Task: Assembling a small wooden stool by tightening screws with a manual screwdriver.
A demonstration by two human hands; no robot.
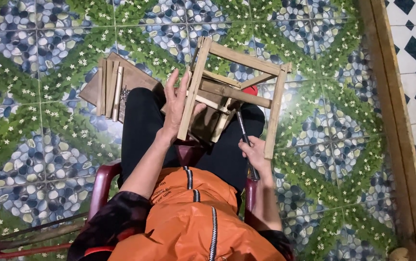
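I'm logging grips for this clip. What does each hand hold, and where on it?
Left hand grips the wooden frame by one side bar; right hand holds a dark tool by its handle.

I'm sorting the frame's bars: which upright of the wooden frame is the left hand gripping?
The left hand grips the left upright, nearest the loose sticks; the right upright stands untouched, above the right hand holding a dark tool.
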